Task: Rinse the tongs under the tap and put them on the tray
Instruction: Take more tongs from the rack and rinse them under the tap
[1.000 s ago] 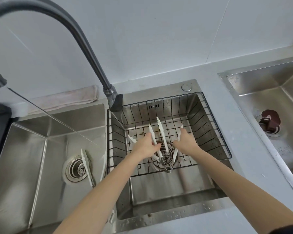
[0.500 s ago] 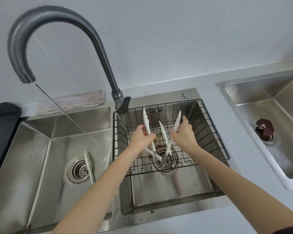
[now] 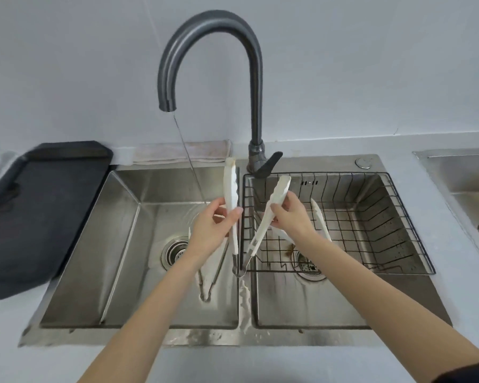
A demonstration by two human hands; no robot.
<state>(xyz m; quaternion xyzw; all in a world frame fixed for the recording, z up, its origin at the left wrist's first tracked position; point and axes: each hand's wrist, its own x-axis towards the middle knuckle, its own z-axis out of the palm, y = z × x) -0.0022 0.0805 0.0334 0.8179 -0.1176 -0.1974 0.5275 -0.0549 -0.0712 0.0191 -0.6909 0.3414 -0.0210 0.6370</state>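
Left hand [image 3: 210,228] and right hand [image 3: 291,217] each gripping one arm of spread white tongs [image 3: 239,217], forearms outstretched over sink divider [image 3: 242,299]

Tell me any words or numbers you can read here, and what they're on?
None can be read.
No print shows on the tongs, the tap, the dark tray or the wire basket.
The round button on the sink rim is too blurred to show any mark.

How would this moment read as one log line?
step: rinsing | held: tongs, left hand and right hand | tap: running | tray: unused
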